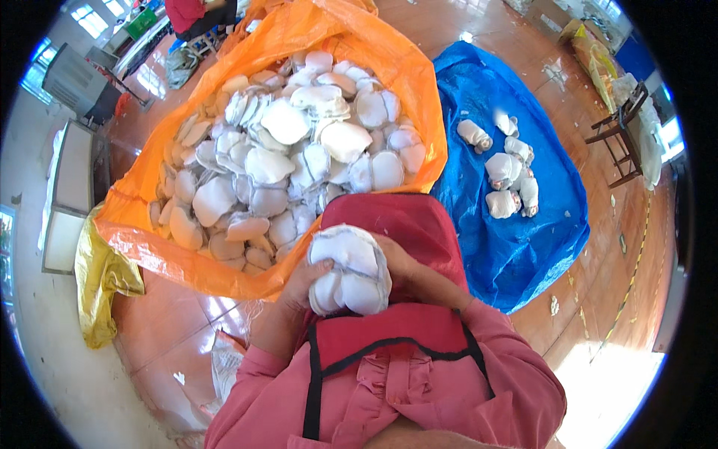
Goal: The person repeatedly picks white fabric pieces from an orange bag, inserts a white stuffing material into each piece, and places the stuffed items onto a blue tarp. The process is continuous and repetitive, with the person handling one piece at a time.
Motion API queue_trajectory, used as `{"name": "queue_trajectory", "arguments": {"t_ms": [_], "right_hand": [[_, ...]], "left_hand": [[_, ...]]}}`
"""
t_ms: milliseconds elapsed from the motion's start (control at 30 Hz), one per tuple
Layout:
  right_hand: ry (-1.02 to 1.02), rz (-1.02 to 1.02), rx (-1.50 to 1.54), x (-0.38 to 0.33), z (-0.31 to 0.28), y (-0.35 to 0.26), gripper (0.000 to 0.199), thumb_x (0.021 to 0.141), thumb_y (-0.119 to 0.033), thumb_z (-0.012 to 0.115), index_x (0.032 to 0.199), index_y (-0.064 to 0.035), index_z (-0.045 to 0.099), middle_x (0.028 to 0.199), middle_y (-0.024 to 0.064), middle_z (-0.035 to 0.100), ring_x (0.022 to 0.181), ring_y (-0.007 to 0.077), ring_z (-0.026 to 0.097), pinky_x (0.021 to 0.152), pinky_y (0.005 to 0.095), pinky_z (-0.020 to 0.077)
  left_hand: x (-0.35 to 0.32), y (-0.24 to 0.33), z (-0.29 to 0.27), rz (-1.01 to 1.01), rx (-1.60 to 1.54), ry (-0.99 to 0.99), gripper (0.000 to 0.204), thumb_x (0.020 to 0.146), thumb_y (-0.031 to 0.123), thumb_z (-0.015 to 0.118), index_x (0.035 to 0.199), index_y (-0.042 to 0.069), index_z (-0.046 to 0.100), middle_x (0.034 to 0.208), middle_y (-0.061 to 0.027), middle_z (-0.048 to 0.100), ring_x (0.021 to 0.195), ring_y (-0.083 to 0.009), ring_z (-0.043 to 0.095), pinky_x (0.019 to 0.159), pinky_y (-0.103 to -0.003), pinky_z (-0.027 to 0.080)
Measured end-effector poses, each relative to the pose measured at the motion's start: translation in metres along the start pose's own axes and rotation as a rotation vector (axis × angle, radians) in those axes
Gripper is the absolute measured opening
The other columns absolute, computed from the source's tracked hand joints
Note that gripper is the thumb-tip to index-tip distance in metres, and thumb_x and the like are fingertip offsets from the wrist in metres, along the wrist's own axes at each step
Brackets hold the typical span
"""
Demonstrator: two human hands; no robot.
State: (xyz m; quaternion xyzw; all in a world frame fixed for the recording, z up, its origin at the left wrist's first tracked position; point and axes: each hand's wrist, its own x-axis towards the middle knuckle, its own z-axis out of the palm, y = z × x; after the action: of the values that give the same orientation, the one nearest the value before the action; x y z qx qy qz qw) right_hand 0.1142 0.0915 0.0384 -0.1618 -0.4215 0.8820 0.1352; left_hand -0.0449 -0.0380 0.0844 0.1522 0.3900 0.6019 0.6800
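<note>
Both hands' fingers vanish behind white pad bundle (350, 271).

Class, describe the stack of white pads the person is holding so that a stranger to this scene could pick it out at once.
Start at the big orange bag heaped with loose white pads. Just below its near edge, over a red apron, the left hand and right hand grip a stack between them. Unlike the loose pads and the bundles on the blue sheet, it alone is held.
</note>
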Motion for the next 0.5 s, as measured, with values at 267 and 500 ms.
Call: {"name": "queue_trajectory", "arguments": {"t_ms": [267,500], "right_hand": [[0.065,0.157,0.323,-0.017,0.001,0.010,0.039,0.096,-0.020,0.055,0.131,-0.0035,0.053,0.126,0.0104,0.059,0.111,0.0198,0.059,0.096,0.0360,0.0486],[0.069,0.157,0.358,-0.022,0.003,0.011,0.029,0.097,-0.021,0.056,0.124,-0.0119,0.050,0.117,0.0046,0.059,0.106,0.0168,0.058,0.090,0.0331,0.0504]], "left_hand": [[-0.002,-0.018,-0.013,-0.098,0.088,-0.011,0.069,0.079,0.024,0.076,0.137,0.003,0.045,0.127,-0.0093,0.057,0.115,-0.0241,0.056,0.100,-0.038,0.045],[-0.001,-0.016,-0.032,-0.169,0.198,-0.101,0.075,0.078,0.031,0.077,0.138,0.002,0.043,0.129,-0.0097,0.055,0.118,-0.0223,0.054,0.101,-0.036,0.043]]}}
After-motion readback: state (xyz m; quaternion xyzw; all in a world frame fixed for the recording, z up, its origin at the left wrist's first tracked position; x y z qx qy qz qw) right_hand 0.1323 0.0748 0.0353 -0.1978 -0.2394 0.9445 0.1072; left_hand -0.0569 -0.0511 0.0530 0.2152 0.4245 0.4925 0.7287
